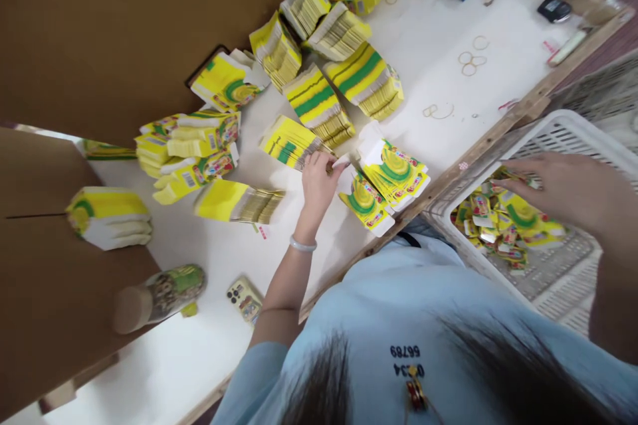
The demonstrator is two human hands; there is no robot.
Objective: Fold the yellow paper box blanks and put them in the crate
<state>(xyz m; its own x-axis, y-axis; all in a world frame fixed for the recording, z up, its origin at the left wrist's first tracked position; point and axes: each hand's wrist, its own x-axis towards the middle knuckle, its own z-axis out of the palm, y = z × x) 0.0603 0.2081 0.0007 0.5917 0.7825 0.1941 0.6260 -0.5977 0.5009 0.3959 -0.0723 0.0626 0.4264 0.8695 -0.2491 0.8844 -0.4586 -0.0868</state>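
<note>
On white table: left hand [319,179] pinches flat yellow-green printed carton stack [292,143] (peel single blank cleanly); right hand [563,189] grasps small yellow sachets [513,219] in white plastic basket [573,129].

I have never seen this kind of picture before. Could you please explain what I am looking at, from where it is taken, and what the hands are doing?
There is one picture, from a camera worn on a person's head, looking down; the pale blue shirt below is the wearer's own. There is no machine, only two bare hands. The left hand, with a bracelet on its wrist, touches a stack of flat yellow-green cartons on the white table. Many similar bundles lie around, plus rubber bands, a phone and a bottle. The right hand reaches into a white plastic basket of small yellow packets, fingers resting on them. Brown cardboard stands at the left.
</note>
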